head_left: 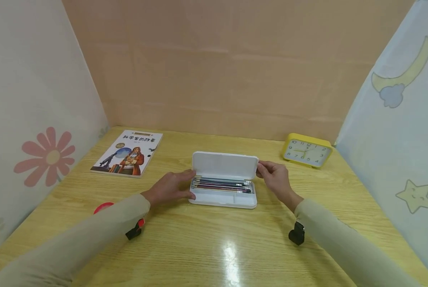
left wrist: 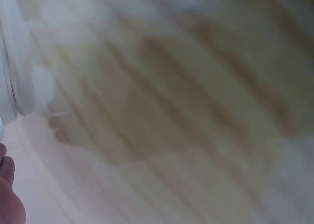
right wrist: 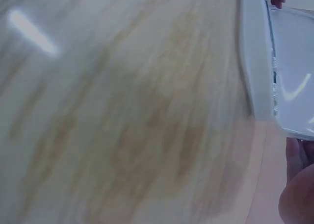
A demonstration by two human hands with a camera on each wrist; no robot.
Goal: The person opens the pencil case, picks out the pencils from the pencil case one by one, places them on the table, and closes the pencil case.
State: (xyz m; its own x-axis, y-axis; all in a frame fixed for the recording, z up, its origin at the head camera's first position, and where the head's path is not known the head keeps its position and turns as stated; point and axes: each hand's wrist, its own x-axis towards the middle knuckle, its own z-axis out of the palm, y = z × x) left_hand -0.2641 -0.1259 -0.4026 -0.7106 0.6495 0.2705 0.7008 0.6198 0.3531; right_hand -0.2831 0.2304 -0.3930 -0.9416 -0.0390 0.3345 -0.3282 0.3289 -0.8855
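Observation:
A white pencil case [head_left: 214, 198] lies with its lid raised on the wooden table between the hands. Several pencils [head_left: 222, 185] fill its rear compartment; a small divider splits the front one. At the case's left end, the left hand [head_left: 170, 186] grips it, thumb at the front corner and fingers by the lid's edge. The right hand [head_left: 276, 179] pinches the right edge of the upright lid [head_left: 224, 165]. In the right wrist view, the lid's inner face [right wrist: 294, 72] shows beside the right hand [right wrist: 300, 185]. Only a sliver of the left hand [left wrist: 10, 199] appears in the left wrist view.
An illustrated book [head_left: 128, 153] lies at the back left of the table. A yellow clock [head_left: 307, 150] stands at the back right. Behind the left forearm, a red round thing [head_left: 103, 207] is partly hidden. Patterned walls border both sides.

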